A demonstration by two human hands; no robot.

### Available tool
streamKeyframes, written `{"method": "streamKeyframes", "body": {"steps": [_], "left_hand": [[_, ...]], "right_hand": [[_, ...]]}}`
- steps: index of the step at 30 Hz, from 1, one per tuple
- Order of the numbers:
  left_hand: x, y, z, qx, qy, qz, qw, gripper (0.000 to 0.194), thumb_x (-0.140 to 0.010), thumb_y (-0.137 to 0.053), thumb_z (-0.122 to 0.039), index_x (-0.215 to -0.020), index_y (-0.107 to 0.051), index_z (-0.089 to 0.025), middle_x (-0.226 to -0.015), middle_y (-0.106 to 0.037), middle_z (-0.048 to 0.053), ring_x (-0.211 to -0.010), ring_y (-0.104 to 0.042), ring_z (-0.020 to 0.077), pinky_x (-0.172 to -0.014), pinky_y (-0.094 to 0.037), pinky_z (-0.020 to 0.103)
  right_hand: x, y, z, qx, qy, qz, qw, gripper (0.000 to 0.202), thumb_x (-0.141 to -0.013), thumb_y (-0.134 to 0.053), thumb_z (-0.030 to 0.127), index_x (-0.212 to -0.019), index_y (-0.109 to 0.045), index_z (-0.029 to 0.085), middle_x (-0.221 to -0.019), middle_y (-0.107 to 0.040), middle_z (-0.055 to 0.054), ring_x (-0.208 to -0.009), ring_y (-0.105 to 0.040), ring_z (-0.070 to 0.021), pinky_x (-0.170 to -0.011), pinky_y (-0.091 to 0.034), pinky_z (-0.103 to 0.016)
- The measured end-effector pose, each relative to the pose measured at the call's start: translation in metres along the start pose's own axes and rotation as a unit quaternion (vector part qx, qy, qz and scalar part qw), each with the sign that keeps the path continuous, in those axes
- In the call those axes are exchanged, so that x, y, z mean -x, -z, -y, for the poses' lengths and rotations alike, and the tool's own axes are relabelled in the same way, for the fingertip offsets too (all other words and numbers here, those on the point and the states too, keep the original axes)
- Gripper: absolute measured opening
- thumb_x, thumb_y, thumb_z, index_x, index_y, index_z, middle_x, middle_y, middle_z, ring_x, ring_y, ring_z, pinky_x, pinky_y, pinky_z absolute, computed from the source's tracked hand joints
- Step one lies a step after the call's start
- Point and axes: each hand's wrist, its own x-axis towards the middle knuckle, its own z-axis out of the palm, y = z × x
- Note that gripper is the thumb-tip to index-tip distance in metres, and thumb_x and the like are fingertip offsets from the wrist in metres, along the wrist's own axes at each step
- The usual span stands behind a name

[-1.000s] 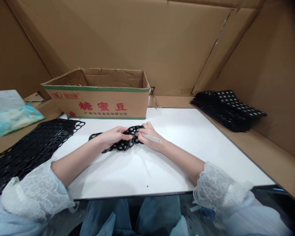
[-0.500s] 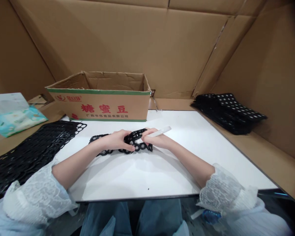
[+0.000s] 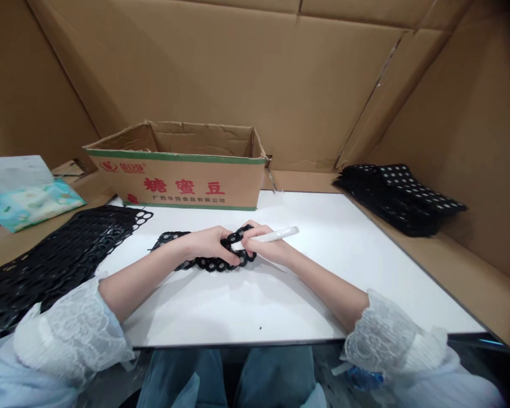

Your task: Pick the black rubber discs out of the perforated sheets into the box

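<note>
A black piece with rows of round holes (image 3: 212, 264) lies bunched on the white tabletop (image 3: 221, 311). My left hand (image 3: 210, 243) rests over it, thumb and fingers gripping its right part. My right hand (image 3: 263, 243) pinches a white pen-like tool (image 3: 276, 234), whose tip points down-left into the black piece beside my left thumb. The tool's tip is partly hidden by the piece and my fingers, and so is what it touches.
A printed cardboard box (image 3: 178, 181) stands at the back left. Stacked black perforated sheets (image 3: 68, 249) lie on the left, beside a tissue pack (image 3: 34, 201). Another stack of black dotted pieces (image 3: 395, 198) sits at the back right. Cardboard walls (image 3: 238, 68) enclose the table.
The black piece's right end has shifted left and bunched closer to my left hand. The pen-like tool now lies flatter in my right hand. The camera view has moved slightly.
</note>
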Motion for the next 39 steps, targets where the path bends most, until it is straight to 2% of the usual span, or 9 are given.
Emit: {"method": "streamKeyframes", "body": {"steps": [7,12,21,24,28,32,39], "left_hand": [[0.002,0.012,0.007,0.060,0.049,0.019,0.997,0.027,-0.053,-0.068,-0.030,-0.073,-0.061,-0.015,-0.068,-0.060,0.000,-0.060,-0.054,0.0130,-0.055,-0.042,0.023],[0.001,0.011,0.009,0.091,0.054,-0.009,0.994,0.019,-0.056,-0.064,-0.028,-0.067,-0.058,-0.014,-0.063,-0.058,-0.001,-0.055,-0.052,0.0113,-0.051,-0.039,0.021],[0.003,0.005,0.007,0.181,0.060,-0.031,0.981,0.017,-0.059,-0.061,-0.023,-0.072,-0.057,-0.012,-0.060,-0.056,0.000,-0.049,-0.050,0.0099,-0.046,-0.037,0.021],[0.002,0.005,0.007,0.198,0.065,-0.023,0.978,0.020,-0.060,-0.062,-0.022,-0.075,-0.058,-0.011,-0.061,-0.058,0.001,-0.050,-0.051,0.0110,-0.046,-0.037,0.022],[0.001,0.008,0.008,0.217,0.053,-0.011,0.975,0.014,-0.060,-0.062,-0.020,-0.069,-0.057,-0.012,-0.058,-0.057,0.000,-0.049,-0.051,0.0105,-0.046,-0.037,0.021],[0.002,0.013,0.011,0.215,0.047,0.005,0.975,0.013,-0.060,-0.063,-0.020,-0.069,-0.058,-0.012,-0.059,-0.058,0.000,-0.051,-0.052,0.0107,-0.047,-0.038,0.022],[0.003,0.014,0.011,0.211,0.044,0.008,0.976,0.013,-0.062,-0.063,-0.020,-0.071,-0.057,-0.012,-0.061,-0.057,0.001,-0.052,-0.052,0.0109,-0.048,-0.039,0.021]], "right_hand": [[0.001,0.013,0.000,0.057,-0.002,0.072,0.996,0.018,-0.063,-0.046,0.017,-0.045,-0.048,0.013,-0.089,-0.043,-0.002,-0.076,-0.047,-0.0116,-0.065,-0.037,-0.022],[0.001,0.009,-0.003,0.053,-0.017,0.035,0.998,0.019,-0.064,-0.045,0.018,-0.046,-0.048,0.014,-0.085,-0.040,-0.002,-0.072,-0.046,-0.0099,-0.061,-0.037,-0.020],[0.001,0.007,-0.008,-0.016,0.005,-0.010,1.000,0.026,-0.069,-0.041,0.020,-0.046,-0.051,0.013,-0.075,-0.045,-0.002,-0.067,-0.047,-0.0103,-0.060,-0.035,-0.023],[-0.003,0.009,-0.014,-0.037,0.014,0.002,0.999,0.028,-0.071,-0.041,0.021,-0.045,-0.051,0.014,-0.067,-0.047,-0.002,-0.067,-0.046,-0.0112,-0.063,-0.034,-0.023],[-0.006,0.007,-0.023,-0.082,0.022,0.002,0.996,0.030,-0.071,-0.041,0.022,-0.043,-0.051,0.015,-0.060,-0.048,-0.002,-0.068,-0.046,-0.0121,-0.065,-0.034,-0.023],[-0.008,0.005,-0.026,-0.118,0.032,-0.002,0.992,0.030,-0.071,-0.041,0.022,-0.043,-0.051,0.015,-0.061,-0.048,-0.002,-0.068,-0.046,-0.0124,-0.067,-0.034,-0.024],[-0.006,0.006,-0.018,-0.080,0.032,-0.018,0.996,0.028,-0.069,-0.042,0.020,-0.044,-0.052,0.014,-0.069,-0.046,-0.002,-0.068,-0.045,-0.0110,-0.066,-0.033,-0.023]]}}
